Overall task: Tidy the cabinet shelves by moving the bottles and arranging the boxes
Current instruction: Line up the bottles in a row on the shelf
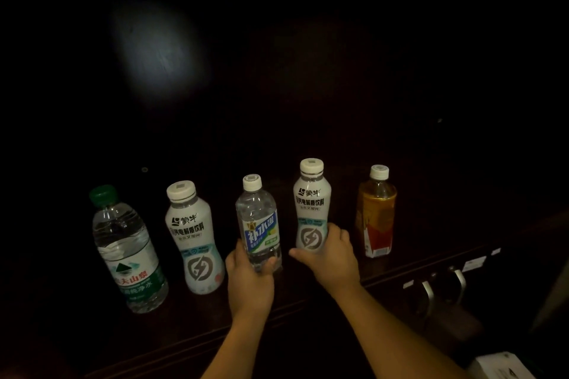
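Several bottles stand in a row on a dark cabinet shelf [308, 295]. From the left: a clear water bottle with a green cap [127, 251], a white drink bottle [194, 237], a clear bottle with a blue label [258, 220], a second white drink bottle [311, 206] and an amber tea bottle [376, 212]. My left hand [250, 278] is wrapped around the base of the blue-label bottle. The lower part of the second white bottle is gripped by my right hand [331, 254].
The cabinet interior is very dark, with a pale light spot [160, 46] on the back wall. Two metal door handles [443, 288] hang below the shelf edge at the right. A white box [502, 366] shows at the bottom right corner.
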`<state>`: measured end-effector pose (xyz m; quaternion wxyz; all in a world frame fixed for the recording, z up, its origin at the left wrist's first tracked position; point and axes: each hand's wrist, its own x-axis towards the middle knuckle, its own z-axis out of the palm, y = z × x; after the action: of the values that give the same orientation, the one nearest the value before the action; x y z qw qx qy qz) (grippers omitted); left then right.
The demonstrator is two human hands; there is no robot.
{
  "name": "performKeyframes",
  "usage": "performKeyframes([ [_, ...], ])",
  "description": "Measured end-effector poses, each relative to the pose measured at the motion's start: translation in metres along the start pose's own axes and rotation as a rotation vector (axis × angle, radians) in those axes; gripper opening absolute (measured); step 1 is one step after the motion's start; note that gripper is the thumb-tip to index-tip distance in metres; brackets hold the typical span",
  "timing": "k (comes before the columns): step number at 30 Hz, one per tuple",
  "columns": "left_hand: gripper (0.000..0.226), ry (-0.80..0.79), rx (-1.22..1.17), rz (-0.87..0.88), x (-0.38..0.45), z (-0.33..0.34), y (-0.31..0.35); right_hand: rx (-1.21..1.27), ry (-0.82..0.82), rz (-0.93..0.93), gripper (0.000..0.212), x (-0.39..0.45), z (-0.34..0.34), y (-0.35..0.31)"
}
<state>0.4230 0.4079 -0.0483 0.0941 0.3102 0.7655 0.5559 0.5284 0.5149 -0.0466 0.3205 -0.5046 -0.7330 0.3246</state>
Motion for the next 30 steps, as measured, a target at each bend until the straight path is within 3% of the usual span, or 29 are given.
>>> performKeyframes([
  [3,0.062,0.003,0.005,-0.005,0.0,0.0,0.0,0.0,0.015,-0.029,0.075,0.0,0.001,0.005],
  [6,0.062,0.007,0.014,-0.003,-0.001,0.0,0.001,0.029,-0.001,-0.052,0.069,0.002,0.0,0.007],
  [8,0.063,0.006,0.009,0.001,-0.002,0.0,0.002,0.05,-0.008,-0.052,0.072,0.001,-0.002,0.007],
  [11,0.063,0.002,0.007,0.004,-0.003,-0.001,0.004,0.106,-0.012,-0.028,0.097,-0.012,-0.009,0.012],
  [12,0.062,0.004,0.007,0.001,-0.003,-0.001,0.004,0.145,0.048,-0.009,0.096,-0.02,-0.014,0.015],
  [15,0.06,0.015,0.006,0.0,-0.003,-0.001,0.006,0.243,0.445,0.024,0.066,-0.042,-0.038,0.028],
  [17,0.061,0.018,0.016,-0.001,-0.003,0.0,0.007,0.228,0.576,0.069,0.073,-0.034,-0.052,0.036],
  [21,0.059,0.017,0.018,-0.004,-0.003,0.0,0.007,0.069,0.409,0.129,0.105,0.003,-0.064,0.04],
  [23,0.059,0.015,0.008,-0.007,-0.004,0.0,0.007,0.018,0.336,0.098,0.099,0.015,-0.064,0.044],
  [27,0.062,0.009,0.011,-0.01,-0.002,0.001,0.004,0.099,0.177,-0.001,0.066,0.026,-0.078,0.062],
  [30,0.062,0.019,0.014,-0.011,-0.002,0.002,0.004,0.262,-0.025,0.005,0.073,0.03,-0.094,0.068],
])
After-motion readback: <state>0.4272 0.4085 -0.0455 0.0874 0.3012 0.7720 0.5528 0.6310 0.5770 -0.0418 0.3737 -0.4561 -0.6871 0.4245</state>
